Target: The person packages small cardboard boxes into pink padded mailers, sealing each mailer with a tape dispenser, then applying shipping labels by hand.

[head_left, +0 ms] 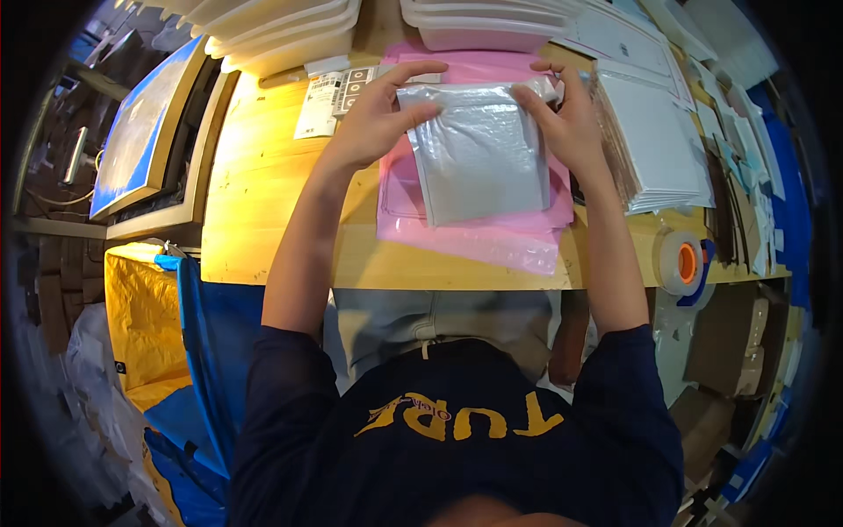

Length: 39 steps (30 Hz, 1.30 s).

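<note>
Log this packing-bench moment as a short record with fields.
Left hand: left hand grips the top left corner of the silver bubble mailer
Right hand: right hand grips its top right corner
Under mailer: pink bags lying flat
Surface: wooden table
Right of hands: stack of white mailers
Table edge: tape roll
Far side: white trays

Warm light falls from above onto my wooden table (263, 202), brightest at its left side. The silver bubble mailer (479, 158) throws soft glare. Below the table's edge everything dims (my lap especially). Straight edges bow near the rim, where corners go black and blurry.
</note>
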Each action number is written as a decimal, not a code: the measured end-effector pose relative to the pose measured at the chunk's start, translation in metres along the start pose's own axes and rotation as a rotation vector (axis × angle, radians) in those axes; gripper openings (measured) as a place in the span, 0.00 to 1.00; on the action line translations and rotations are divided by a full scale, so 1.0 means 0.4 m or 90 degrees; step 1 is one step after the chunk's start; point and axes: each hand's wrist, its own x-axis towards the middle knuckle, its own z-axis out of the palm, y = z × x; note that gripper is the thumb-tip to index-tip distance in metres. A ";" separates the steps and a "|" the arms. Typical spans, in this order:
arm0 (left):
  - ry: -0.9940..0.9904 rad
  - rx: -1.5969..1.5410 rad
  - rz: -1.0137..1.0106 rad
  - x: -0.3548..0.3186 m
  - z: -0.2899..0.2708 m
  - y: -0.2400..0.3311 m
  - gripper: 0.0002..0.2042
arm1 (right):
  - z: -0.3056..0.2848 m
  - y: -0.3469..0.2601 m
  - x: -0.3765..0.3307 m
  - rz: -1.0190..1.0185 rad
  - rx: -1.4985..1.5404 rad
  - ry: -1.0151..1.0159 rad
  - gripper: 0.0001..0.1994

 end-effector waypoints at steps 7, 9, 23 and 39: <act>0.189 0.282 -0.079 -0.008 0.036 -0.004 0.15 | -0.200 -0.173 -0.032 -0.021 -0.484 0.228 0.19; 0.175 0.436 -0.064 -0.021 0.030 0.009 0.15 | -0.273 -0.135 -0.023 0.134 -0.711 0.166 0.24; 0.172 -0.019 0.106 -0.011 0.023 -0.025 0.39 | 0.079 -0.213 -0.085 -0.060 -0.315 -0.205 0.12; 0.524 -0.195 -0.112 -0.067 -0.335 -0.162 0.23 | 0.455 0.036 0.101 -0.183 -0.258 -0.432 0.35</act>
